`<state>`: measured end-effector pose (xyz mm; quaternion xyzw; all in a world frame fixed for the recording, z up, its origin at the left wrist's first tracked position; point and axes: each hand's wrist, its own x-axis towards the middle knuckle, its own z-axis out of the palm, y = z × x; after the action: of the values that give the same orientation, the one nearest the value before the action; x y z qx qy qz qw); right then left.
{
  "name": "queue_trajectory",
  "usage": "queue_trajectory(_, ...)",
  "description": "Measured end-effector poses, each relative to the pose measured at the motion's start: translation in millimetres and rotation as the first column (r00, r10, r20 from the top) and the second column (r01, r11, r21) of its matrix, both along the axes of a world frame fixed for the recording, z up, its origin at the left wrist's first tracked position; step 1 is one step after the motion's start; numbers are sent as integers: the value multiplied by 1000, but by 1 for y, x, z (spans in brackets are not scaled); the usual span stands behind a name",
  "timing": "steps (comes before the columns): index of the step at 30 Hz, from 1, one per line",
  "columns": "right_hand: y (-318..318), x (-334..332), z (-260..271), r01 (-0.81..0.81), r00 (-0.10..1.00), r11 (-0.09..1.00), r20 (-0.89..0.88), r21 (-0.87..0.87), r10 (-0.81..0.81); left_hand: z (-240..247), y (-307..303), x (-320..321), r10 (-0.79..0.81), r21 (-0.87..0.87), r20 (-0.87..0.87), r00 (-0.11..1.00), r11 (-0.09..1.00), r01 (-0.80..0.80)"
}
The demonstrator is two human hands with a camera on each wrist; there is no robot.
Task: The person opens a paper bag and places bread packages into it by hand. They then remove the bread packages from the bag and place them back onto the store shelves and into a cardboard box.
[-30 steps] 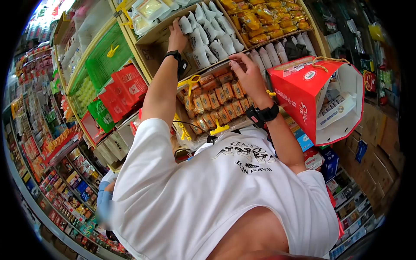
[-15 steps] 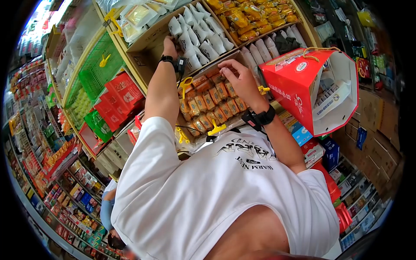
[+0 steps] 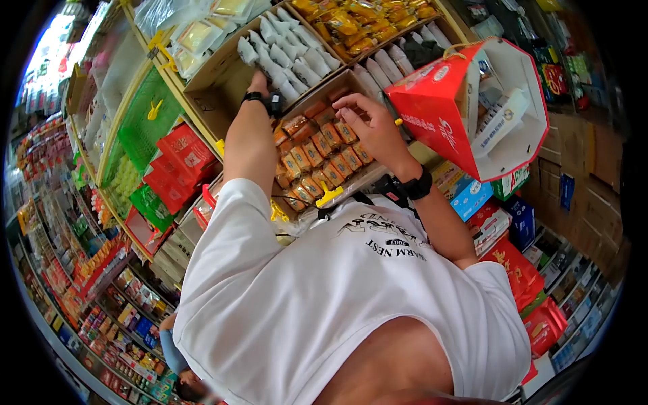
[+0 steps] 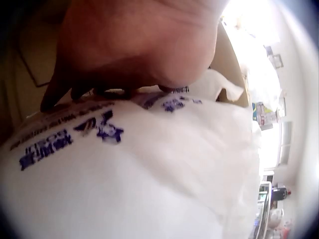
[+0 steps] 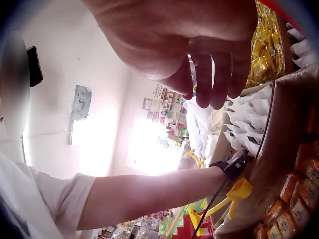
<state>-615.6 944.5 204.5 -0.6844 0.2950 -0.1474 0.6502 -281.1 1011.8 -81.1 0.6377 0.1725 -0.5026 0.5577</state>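
Observation:
In the head view, my left hand (image 3: 258, 82) is at the left edge of the rows of white packets (image 3: 295, 50) in a cardboard box; its fingertips are mostly hidden. The left wrist view shows the hand (image 4: 134, 45) over a white packet with blue print (image 4: 149, 159), fingers touching its upper part. My right hand (image 3: 373, 128) hovers above the right end of the orange-wrapped packs (image 3: 317, 152), fingers loosely bent and holding nothing. From the right wrist view, that hand (image 5: 189, 45) has its fingers hanging apart from the goods.
A red carton (image 3: 432, 111) with packets inside stands at the right. Yellow-wrapped items (image 3: 358, 23) fill a compartment at the back. Yellow clips (image 3: 329, 194) sit along the display's edges. Green baskets (image 3: 145, 128) and red packages (image 3: 182, 158) are at the left.
The display and red carton have shifted up and left in the head view. My left hand has moved from the packets' far left corner toward their near side. The right hand stays raised, fingers slightly more bent.

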Motion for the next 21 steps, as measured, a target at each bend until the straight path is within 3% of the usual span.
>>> queue_trajectory(6,3,-41,44,-40,998,998,-51,48,43,14,29,25,79,42,134,988,995,-85)
queue_trajectory(10,-3,-50,23,-21,999,991,-37,129,26,23,11,36,55,-8,121,991,999,-54)
queue_trajectory(13,0,-46,12,1,1000,993,-27,117,2,18,-15,31,129,29,-46,991,991,-128)
queue_trajectory(14,1,-45,11,4,999,991,-36,132,0,21,-14,18,44,-172,4,999,984,-43)
queue_trajectory(17,2,-44,4,13,999,987,-52,158,-5,17,-9,18,22,-208,-66,998,978,-36)
queue_trajectory(21,7,-39,-8,39,998,983,-58,181,-29,-6,-1,34,5,-182,86,996,983,10)
